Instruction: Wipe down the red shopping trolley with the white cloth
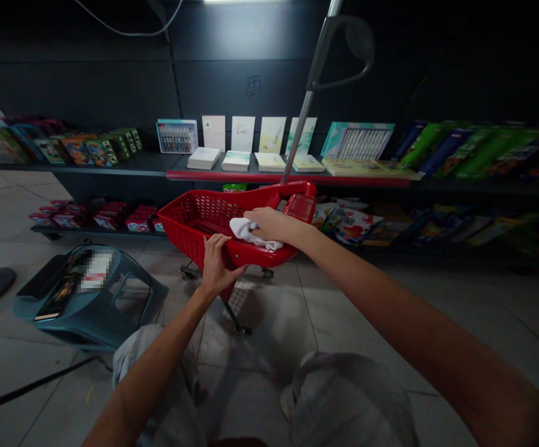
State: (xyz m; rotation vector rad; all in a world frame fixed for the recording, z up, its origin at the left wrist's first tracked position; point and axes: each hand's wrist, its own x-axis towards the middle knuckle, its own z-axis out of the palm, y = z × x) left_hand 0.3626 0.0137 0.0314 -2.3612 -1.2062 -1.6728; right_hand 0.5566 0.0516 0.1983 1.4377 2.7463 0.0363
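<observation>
A red plastic shopping basket [190, 214] on small wheels stands tilted on the tiled floor in front of me. My left hand [217, 264] grips its near rim from below, fingers wrapped round the edge. My right hand [272, 225] presses a white cloth [244, 230] against the top of the same rim, fingers closed over it. A long metal handle [304, 105] with a grey grip rises from the far end of the basket.
Dark shelves [288, 177] along the wall hold books, cards and colourful boxes. A teal plastic stool [92, 304] with a phone and a tablet on it stands at my left. My knees [348, 397] are below, and a black cable [22, 390] crosses the floor.
</observation>
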